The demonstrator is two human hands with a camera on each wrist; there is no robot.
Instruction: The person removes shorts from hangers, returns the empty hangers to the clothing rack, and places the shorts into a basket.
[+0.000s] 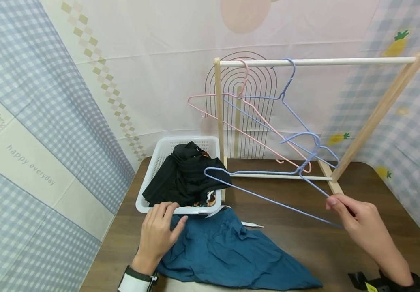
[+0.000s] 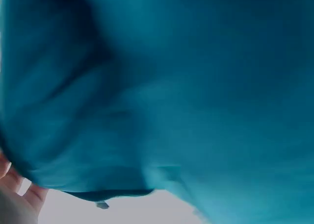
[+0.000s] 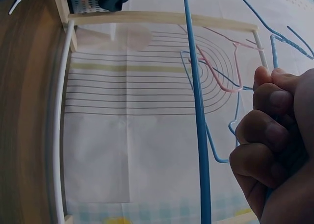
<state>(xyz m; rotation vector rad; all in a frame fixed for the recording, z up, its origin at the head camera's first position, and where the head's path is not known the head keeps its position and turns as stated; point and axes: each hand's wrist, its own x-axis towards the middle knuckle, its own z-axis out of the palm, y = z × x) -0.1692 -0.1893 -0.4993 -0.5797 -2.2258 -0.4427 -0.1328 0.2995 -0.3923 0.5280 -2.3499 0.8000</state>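
Note:
In the head view my right hand pinches one shoulder of a blue wire hanger, holding it up over the table with the hook upward. The right wrist view shows curled fingers and the hanger's long bar. My left hand rests at the basket's front rim, fingers fairly straight, its thumb over a teal garment. That garment lies crumpled on the table, one corner stretching right. Teal cloth fills most of the left wrist view, with a few fingertips at the lower left.
A white basket holds black clothing and some patterned cloth. Behind stands a wooden rack with a white rail, where a pink hanger and another blue hanger hang. A white pointed strip lies beside the garment.

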